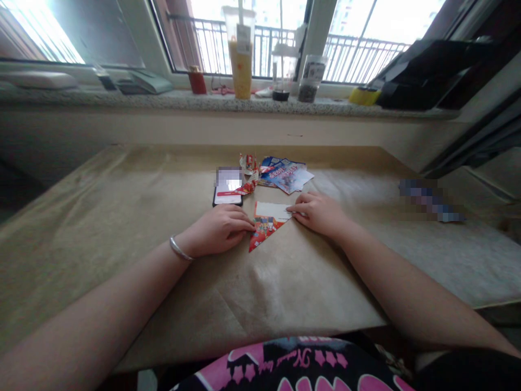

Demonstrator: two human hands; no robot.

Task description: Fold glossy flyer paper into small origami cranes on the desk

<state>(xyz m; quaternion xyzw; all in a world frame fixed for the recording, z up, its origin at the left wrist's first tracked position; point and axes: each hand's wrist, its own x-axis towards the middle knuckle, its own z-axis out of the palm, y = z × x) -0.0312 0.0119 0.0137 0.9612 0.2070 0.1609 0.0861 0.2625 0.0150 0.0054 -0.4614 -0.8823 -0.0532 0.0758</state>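
Observation:
A sheet of printed paper (pixel 268 222), white on one face and red with coloured pictures on the other, lies on the table with its near corner folded over diagonally. My left hand (pixel 220 229) rests at its left edge, fingertips pressed together on the red part. At the right end of the fold, my right hand (pixel 315 213) has its fingers pinched on the paper's edge. Just beyond the left hand is a phone (pixel 228 187) with a lit screen. Folded red-and-white paper pieces (pixel 249 174) lie partly over the phone's right side.
A fanned stack of blue printed leaflets (pixel 287 175) lies behind the paper. The tan-covered table (pixel 142 228) also bears a blurred packet (pixel 431 201) at right. On the windowsill (pixel 163 101) stand a tall cup of yellow drink (pixel 241 65), a red-capped bottle (pixel 197 80) and clear containers (pixel 311 79).

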